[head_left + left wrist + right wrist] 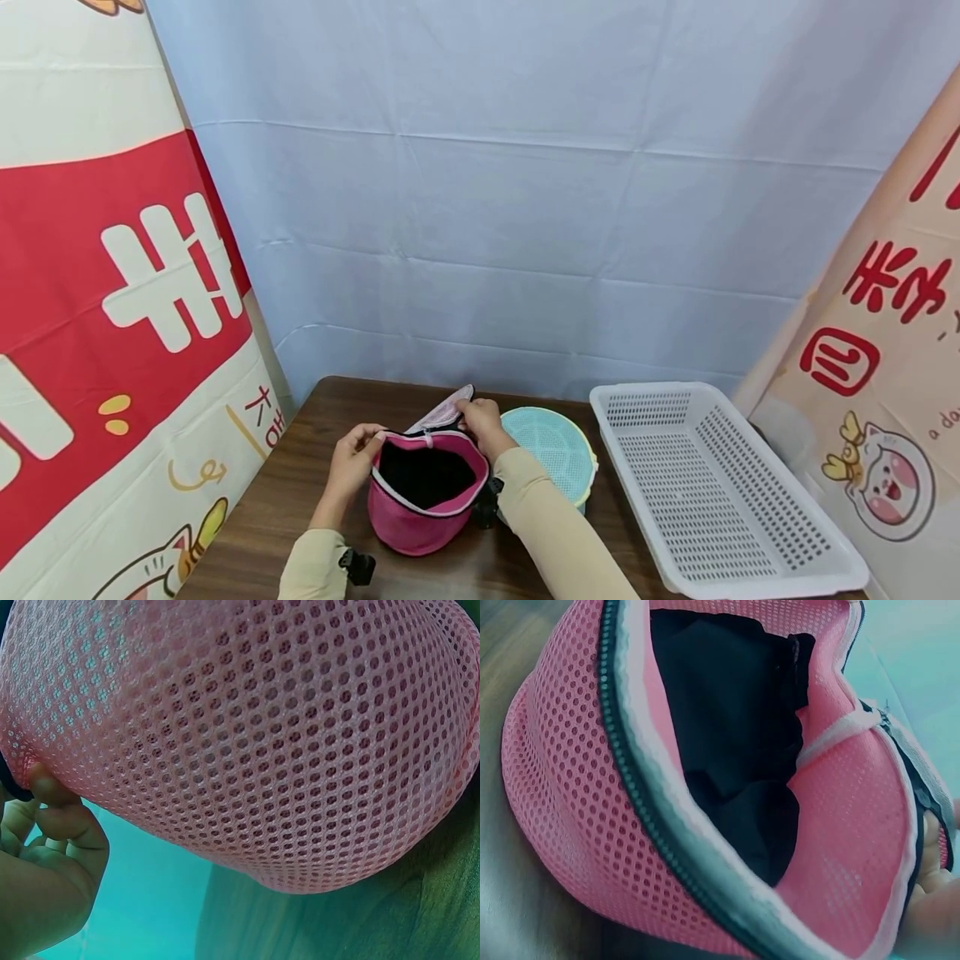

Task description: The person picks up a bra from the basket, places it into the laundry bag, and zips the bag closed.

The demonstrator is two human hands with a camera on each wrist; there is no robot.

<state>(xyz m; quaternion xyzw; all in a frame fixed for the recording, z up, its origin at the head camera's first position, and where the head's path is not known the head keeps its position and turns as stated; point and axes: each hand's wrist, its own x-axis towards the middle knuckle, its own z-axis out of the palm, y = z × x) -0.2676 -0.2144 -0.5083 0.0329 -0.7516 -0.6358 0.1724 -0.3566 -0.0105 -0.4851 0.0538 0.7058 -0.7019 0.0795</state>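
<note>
A pink mesh laundry bag (416,531) stands on the table with its zippered mouth unzipped. Black cloth (727,712) lies inside it. On the left side of the mouth, my left hand (351,467) pinches the rim between thumb and fingers. My right hand (483,423) grips the far right of the rim, where the mesh lid (442,412) is folded back. Dark zipper teeth (641,787) run along the near edge in the right wrist view. Pink mesh wall (285,750) fills most of the left wrist view.
Right of the bag, partly behind my right forearm, is a round light-blue mesh item (551,450) with a yellow rim. Farther right stands a white perforated plastic basket (693,500). A pale blue curtain (480,208) hangs behind the brown table (300,450).
</note>
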